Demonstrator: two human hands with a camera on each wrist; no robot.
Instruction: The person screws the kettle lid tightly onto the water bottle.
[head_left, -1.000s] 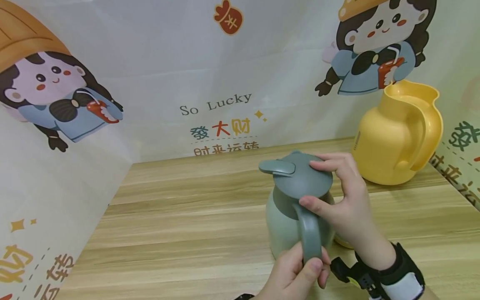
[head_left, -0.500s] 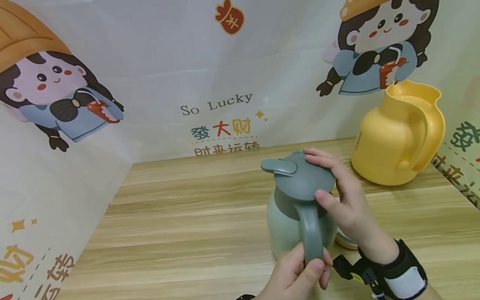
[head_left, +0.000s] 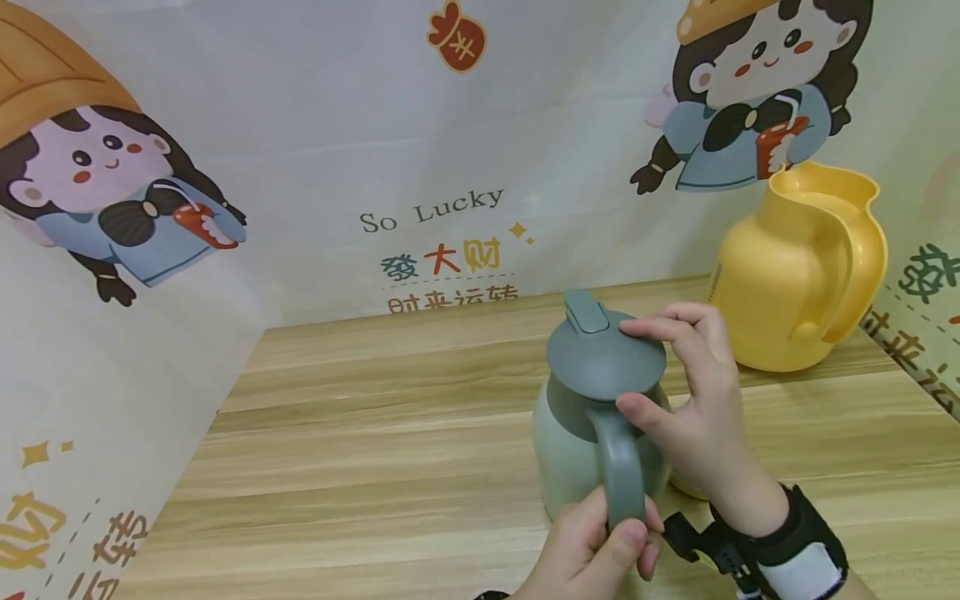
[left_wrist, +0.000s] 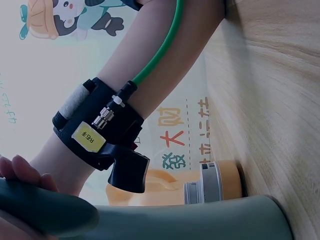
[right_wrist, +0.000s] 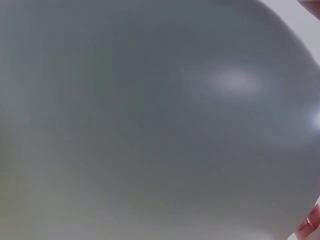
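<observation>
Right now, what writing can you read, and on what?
"So Lucky": white backdrop.
"發大财": backdrop, underneath.
"时来运转": backdrop, lowest, clipped by table.
"转": backdrop's left side; other side characters partial or unclear.
"R" on right wrist strap's yellow label; rest too small.
Yellow jug: print too small.
Red pouch print: sign unclear.
Green jug: none visible.

Two jugs (head_left: 566, 462) (head_left: 761, 304), two lids (head_left: 603, 362) (left_wrist: 212, 181), one tabletop (head_left: 360, 433)
</observation>
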